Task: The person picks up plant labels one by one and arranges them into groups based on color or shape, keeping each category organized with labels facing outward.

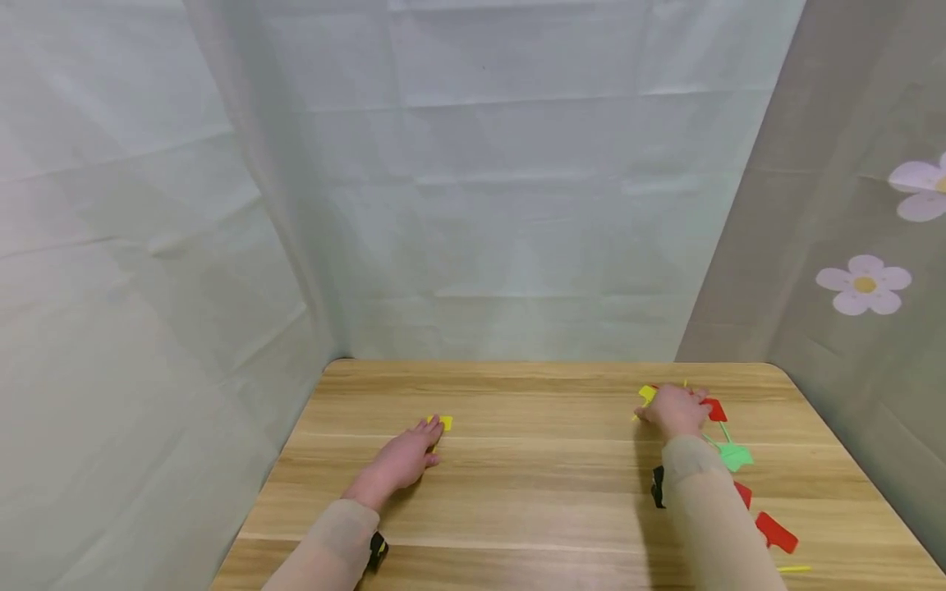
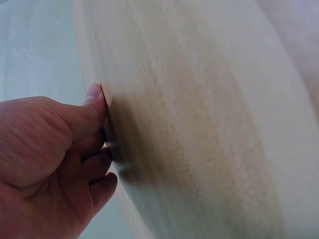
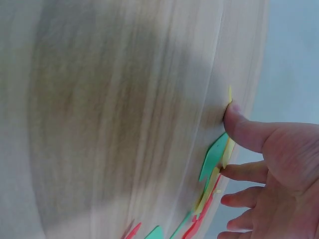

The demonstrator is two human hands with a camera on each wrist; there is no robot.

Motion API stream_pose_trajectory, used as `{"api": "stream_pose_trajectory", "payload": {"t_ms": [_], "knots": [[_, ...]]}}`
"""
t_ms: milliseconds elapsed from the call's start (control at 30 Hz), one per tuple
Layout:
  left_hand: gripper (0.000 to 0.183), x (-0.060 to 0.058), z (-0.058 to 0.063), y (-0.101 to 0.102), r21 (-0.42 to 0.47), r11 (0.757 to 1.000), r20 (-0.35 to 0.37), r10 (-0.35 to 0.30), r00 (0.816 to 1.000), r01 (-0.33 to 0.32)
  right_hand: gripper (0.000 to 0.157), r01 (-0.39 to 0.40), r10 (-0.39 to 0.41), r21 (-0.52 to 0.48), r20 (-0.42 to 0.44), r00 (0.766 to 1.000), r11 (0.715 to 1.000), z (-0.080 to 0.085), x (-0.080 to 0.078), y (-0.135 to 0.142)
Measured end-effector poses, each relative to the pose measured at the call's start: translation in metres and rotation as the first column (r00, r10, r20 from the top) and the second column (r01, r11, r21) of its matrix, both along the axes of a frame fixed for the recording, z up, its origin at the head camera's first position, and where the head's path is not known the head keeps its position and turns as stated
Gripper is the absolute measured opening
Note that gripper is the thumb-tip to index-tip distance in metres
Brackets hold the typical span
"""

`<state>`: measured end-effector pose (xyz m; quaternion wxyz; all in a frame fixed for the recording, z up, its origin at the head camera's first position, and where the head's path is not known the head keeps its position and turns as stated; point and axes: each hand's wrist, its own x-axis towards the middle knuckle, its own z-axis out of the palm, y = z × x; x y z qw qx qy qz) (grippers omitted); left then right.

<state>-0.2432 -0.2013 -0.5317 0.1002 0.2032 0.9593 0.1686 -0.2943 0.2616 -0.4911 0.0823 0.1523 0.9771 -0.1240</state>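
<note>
On the left of the wooden table, my left hand (image 1: 402, 461) lies over a yellow plant label (image 1: 447, 423) with a flat head. Its fingertips rest on the label, and the thumb stands apart from them. In the left wrist view, the left hand (image 2: 55, 154) hides the label. At the far right, my right hand (image 1: 674, 410) reaches over a loose pile of plant labels, fingers spread. The right wrist view shows its thumb (image 3: 239, 127) and index fingertip at yellow pieces, beside a green label (image 3: 214, 155). Another yellow label (image 1: 647, 394) and a red one (image 1: 714, 410) show around that hand.
Along the table's right side lie a green label (image 1: 735, 456), a red label (image 1: 776, 532) and a yellow stem (image 1: 794, 568). The right forearm partly covers another red label (image 1: 743, 494). Pale cloth (image 1: 517, 205) hangs behind the wooden table (image 1: 532, 492) and at both sides.
</note>
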Motion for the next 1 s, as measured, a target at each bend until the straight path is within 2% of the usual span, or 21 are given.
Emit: {"api": "stream_pose_trajectory", "payload": {"t_ms": [233,733,1000], "knots": [[0.060,0.001,0.002,0.003,0.002,1.000,0.016,0.018,1.000,-0.018,0.083,0.018,-0.018,0.038,0.011,1.000,0.999,-0.001,-0.005,-0.006],[0.060,-0.002,0.004,0.003,-0.012,1.000,0.020,0.026,0.999,-0.025,0.069,0.070,-0.070,0.029,-0.001,0.998,0.997,-0.007,-0.012,-0.007],[0.061,-0.001,0.005,0.004,-0.029,0.999,0.033,0.042,0.999,-0.041,0.071,0.060,-0.058,0.058,-0.025,0.998,0.997,-0.006,-0.012,-0.005]]}}
